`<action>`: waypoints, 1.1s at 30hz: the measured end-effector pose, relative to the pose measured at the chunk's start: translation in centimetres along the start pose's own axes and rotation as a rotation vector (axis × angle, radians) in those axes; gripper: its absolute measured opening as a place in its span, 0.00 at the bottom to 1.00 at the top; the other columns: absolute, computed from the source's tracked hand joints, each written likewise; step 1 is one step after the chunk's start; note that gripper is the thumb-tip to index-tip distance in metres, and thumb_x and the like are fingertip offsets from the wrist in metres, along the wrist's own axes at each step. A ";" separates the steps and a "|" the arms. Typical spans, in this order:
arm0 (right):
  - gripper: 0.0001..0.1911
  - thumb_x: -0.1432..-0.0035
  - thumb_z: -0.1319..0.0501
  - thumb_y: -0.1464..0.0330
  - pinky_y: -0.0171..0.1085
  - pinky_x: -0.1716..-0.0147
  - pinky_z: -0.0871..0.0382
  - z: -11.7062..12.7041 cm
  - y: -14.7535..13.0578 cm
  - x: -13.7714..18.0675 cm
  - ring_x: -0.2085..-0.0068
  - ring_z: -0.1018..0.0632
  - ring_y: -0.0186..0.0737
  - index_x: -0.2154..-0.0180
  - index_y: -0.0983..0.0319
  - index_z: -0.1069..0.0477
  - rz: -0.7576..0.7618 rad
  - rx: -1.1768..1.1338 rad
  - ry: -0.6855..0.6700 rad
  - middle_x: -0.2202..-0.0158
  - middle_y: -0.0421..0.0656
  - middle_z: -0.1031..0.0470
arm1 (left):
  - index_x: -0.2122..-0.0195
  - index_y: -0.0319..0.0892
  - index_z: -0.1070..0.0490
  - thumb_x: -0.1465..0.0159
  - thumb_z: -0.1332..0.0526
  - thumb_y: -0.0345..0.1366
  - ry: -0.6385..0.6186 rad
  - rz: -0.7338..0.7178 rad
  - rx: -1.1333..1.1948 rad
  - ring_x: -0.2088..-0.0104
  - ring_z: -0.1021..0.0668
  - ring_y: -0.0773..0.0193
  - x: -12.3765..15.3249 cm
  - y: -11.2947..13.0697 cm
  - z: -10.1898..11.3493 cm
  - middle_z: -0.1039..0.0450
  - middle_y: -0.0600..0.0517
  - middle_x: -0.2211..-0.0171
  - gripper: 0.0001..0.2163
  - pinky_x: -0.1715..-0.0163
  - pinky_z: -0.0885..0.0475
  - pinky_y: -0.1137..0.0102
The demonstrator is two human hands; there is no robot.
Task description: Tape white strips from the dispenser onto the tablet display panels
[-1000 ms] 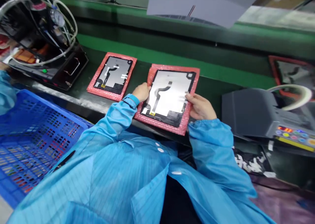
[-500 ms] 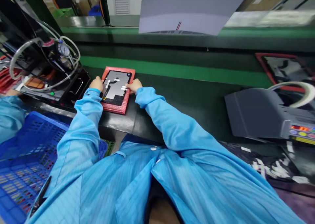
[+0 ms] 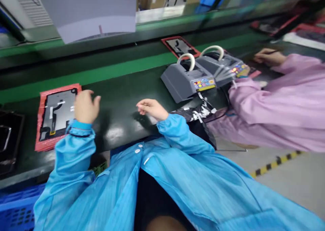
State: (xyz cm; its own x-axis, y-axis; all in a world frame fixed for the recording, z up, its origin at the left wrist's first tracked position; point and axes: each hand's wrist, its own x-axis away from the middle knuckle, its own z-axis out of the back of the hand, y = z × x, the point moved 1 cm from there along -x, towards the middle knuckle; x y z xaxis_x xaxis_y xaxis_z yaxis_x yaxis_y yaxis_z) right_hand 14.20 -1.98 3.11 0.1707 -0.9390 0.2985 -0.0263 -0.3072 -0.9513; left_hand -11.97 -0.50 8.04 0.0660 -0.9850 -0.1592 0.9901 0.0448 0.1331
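Observation:
A flat silver-and-black panel (image 3: 57, 111) lies on a red bubble-wrap pad (image 3: 42, 143) at the left of the dark bench. My left hand (image 3: 85, 106) hovers at the pad's right edge, fingers loosely curled, holding nothing that I can see. My right hand (image 3: 151, 108) hangs over the bare dark bench surface (image 3: 119, 99) near the middle, fingers half bent and apart, empty. Both arms are in blue sleeves.
Two grey tape dispensers (image 3: 186, 78) with white tape rolls stand right of centre. A co-worker in a pink coat (image 3: 276, 102) works at the far right. Another red pad with a panel (image 3: 180, 46) lies behind the dispensers. A blue crate (image 3: 15, 210) sits at bottom left.
My view has swung right. Both hands have let go of the panel on the red pad; my right hand has moved away to the right, over the bench.

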 end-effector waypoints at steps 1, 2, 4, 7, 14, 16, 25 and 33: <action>0.10 0.51 0.30 0.68 0.25 0.81 0.34 2.3 0.5 1.1 0.82 0.29 0.25 0.73 0.65 0.30 0.040 -0.024 0.137 0.82 0.35 0.29 | 0.46 0.38 0.32 0.33 0.48 0.42 -0.095 -0.090 0.005 0.47 0.25 0.48 -0.2 2.7 -1.1 0.26 0.40 0.49 0.18 0.46 0.30 0.59; 0.12 0.50 0.30 0.65 0.25 0.82 0.37 4.5 1.1 2.1 0.83 0.31 0.25 0.74 0.64 0.31 0.079 -0.046 0.296 0.83 0.35 0.30 | 0.47 0.39 0.32 0.32 0.47 0.42 -0.186 -0.156 -0.004 0.49 0.24 0.49 -0.5 5.2 -2.2 0.26 0.41 0.50 0.18 0.49 0.28 0.60; 0.14 0.47 0.33 0.62 0.25 0.85 0.42 8.6 2.1 3.9 0.84 0.35 0.24 0.75 0.63 0.34 0.144 -0.075 0.671 0.85 0.32 0.35 | 0.47 0.40 0.31 0.32 0.46 0.43 -0.331 -0.238 -0.050 0.50 0.23 0.48 -1.3 9.1 -4.6 0.25 0.41 0.50 0.17 0.53 0.27 0.60; 0.16 0.42 0.38 0.59 0.24 0.84 0.45 13.2 3.1 5.3 0.83 0.37 0.23 0.74 0.61 0.40 0.162 -0.090 1.083 0.83 0.31 0.38 | 0.49 0.40 0.30 0.32 0.45 0.44 -0.449 -0.331 -0.083 0.49 0.23 0.46 -3.2 12.8 -7.7 0.24 0.40 0.50 0.16 0.53 0.28 0.61; 0.16 0.42 0.39 0.60 0.26 0.81 0.42 16.6 2.5 4.2 0.80 0.34 0.25 0.73 0.60 0.41 0.147 -0.159 1.073 0.79 0.33 0.37 | 0.53 0.44 0.28 0.31 0.48 0.44 -0.343 -0.326 -0.015 0.50 0.22 0.48 -6.0 14.3 -10.7 0.23 0.43 0.53 0.14 0.54 0.29 0.62; 0.11 0.41 0.41 0.66 0.26 0.80 0.42 16.3 2.3 4.5 0.80 0.35 0.25 0.73 0.60 0.41 0.185 -0.114 1.149 0.80 0.33 0.39 | 0.55 0.45 0.27 0.31 0.48 0.44 -0.318 -0.327 -0.002 0.51 0.22 0.50 -6.0 13.7 -10.9 0.22 0.44 0.53 0.14 0.55 0.29 0.63; 0.16 0.40 0.45 0.52 0.36 0.66 0.28 6.4 0.5 1.7 0.70 0.24 0.35 0.62 0.57 0.39 0.681 0.451 0.774 0.71 0.41 0.26 | 0.55 0.45 0.25 0.31 0.47 0.43 -0.346 -0.187 0.130 0.50 0.22 0.52 -9.8 15.0 -11.8 0.21 0.46 0.54 0.14 0.55 0.29 0.65; 0.05 0.40 0.43 0.60 0.44 0.64 0.27 5.1 1.1 2.9 0.72 0.23 0.40 0.64 0.53 0.36 0.658 0.497 0.563 0.73 0.41 0.25 | 0.53 0.41 0.22 0.32 0.43 0.35 -0.359 -0.183 0.440 0.44 0.25 0.57 -20.3 26.8 -13.6 0.23 0.45 0.48 0.12 0.44 0.33 0.69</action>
State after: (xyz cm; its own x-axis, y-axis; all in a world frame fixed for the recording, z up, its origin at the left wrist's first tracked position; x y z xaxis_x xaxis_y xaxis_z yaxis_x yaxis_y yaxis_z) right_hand 19.70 -4.20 2.51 -0.2250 -0.8747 -0.4293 0.4891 0.2796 -0.8262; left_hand 14.94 22.93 1.54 -0.2232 -0.9683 0.1125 0.8318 -0.1290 0.5399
